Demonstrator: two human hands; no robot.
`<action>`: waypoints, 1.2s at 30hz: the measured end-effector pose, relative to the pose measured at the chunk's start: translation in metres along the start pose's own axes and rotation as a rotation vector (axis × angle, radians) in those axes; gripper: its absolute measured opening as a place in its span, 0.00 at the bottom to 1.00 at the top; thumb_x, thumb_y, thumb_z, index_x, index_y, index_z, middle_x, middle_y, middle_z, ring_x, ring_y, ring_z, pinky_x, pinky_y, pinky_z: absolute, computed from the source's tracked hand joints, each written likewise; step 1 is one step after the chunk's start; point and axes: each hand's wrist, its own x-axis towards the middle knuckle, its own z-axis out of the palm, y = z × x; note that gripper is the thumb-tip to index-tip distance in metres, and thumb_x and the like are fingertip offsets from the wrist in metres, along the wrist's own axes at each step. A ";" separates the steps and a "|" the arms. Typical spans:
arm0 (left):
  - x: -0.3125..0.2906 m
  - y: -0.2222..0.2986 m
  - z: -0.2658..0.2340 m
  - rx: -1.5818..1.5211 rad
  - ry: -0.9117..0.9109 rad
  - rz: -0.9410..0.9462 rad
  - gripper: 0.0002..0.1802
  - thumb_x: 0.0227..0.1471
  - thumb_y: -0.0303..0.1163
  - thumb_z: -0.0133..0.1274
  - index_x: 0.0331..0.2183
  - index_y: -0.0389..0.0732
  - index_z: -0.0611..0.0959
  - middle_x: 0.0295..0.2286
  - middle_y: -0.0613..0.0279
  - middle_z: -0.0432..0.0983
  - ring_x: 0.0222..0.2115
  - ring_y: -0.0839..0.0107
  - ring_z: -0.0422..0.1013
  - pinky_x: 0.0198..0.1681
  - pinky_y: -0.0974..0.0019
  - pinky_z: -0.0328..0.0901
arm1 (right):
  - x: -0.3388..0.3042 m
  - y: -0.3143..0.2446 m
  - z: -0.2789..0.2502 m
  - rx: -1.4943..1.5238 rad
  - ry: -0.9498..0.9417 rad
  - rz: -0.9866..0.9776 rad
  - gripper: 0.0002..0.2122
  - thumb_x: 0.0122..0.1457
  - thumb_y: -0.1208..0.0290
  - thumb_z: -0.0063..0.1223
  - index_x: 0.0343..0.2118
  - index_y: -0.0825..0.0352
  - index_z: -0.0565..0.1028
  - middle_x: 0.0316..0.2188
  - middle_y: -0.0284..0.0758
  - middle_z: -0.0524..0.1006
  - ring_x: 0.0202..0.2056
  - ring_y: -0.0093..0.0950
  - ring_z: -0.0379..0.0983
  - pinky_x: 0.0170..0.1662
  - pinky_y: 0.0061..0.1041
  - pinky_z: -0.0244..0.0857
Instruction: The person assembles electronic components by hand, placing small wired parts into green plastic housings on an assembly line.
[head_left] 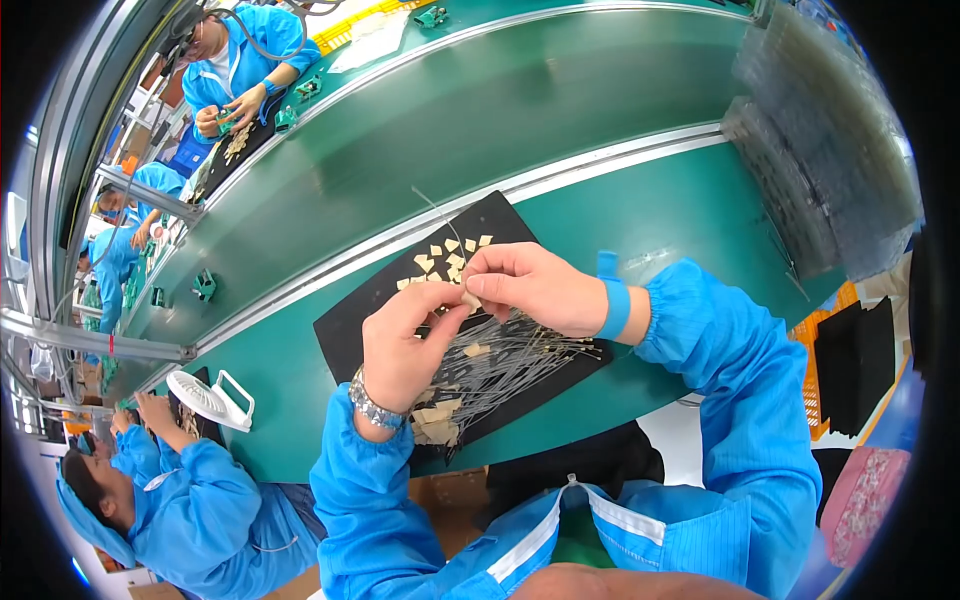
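Note:
My left hand (407, 335) and my right hand (532, 285) meet over a black mat (350, 330), fingertips pinched almost together. A thin grey wire (440, 214) rises from between them and leans up to the left. Just under the fingertips a small beige piece (472, 301), like cut tape, shows between the two hands. How wire and piece join is hidden by the fingers. Beyond my hands, several loose beige pieces (424, 263) are scattered on the mat. Below them lies a bundle of grey wires (505, 370), with a cluster of beige pieces (437, 424) at its near left.
Beneath the mat is a green table (640, 215), with a metal rail and a green conveyor belt (440, 130) beyond. A white fan (210, 398) stands at left, near a co-worker (210, 510). Translucent plastic sheets (830, 150) stand at far right, above an orange crate (812, 380).

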 end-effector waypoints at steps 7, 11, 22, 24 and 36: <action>-0.009 -0.001 0.000 0.005 0.060 -0.039 0.09 0.48 0.19 0.60 0.35 0.36 0.84 0.30 0.60 0.80 0.31 0.73 0.76 0.35 0.71 0.71 | 0.006 0.008 0.009 0.101 0.000 0.015 0.07 0.64 0.71 0.50 0.40 0.69 0.74 0.30 0.29 0.74 0.31 0.18 0.70 0.34 0.19 0.67; -0.002 -0.002 0.006 0.060 0.054 0.023 0.08 0.48 0.23 0.61 0.34 0.39 0.84 0.32 0.59 0.81 0.30 0.69 0.77 0.33 0.71 0.71 | -0.002 0.005 0.003 -0.024 0.114 -0.077 0.09 0.64 0.69 0.49 0.40 0.70 0.74 0.31 0.29 0.74 0.30 0.17 0.70 0.35 0.18 0.67; -0.009 -0.007 0.002 -0.067 0.050 -0.035 0.09 0.49 0.21 0.60 0.36 0.39 0.84 0.29 0.60 0.80 0.28 0.70 0.78 0.33 0.71 0.74 | 0.001 0.005 0.011 -0.099 0.062 -0.069 0.07 0.64 0.71 0.49 0.38 0.69 0.72 0.27 0.28 0.71 0.28 0.16 0.66 0.32 0.18 0.63; -0.008 -0.006 0.003 -0.010 0.068 0.000 0.09 0.48 0.21 0.60 0.36 0.40 0.84 0.29 0.60 0.80 0.28 0.69 0.78 0.32 0.70 0.72 | 0.001 0.006 0.008 -0.049 0.022 -0.023 0.07 0.65 0.71 0.49 0.38 0.69 0.72 0.27 0.27 0.71 0.28 0.16 0.66 0.32 0.18 0.63; -0.005 -0.008 0.008 0.117 0.097 0.127 0.07 0.46 0.21 0.62 0.31 0.38 0.84 0.29 0.58 0.80 0.29 0.66 0.78 0.33 0.69 0.72 | -0.001 0.010 0.008 0.005 0.037 -0.042 0.08 0.66 0.68 0.49 0.38 0.68 0.73 0.28 0.26 0.71 0.29 0.15 0.66 0.32 0.17 0.64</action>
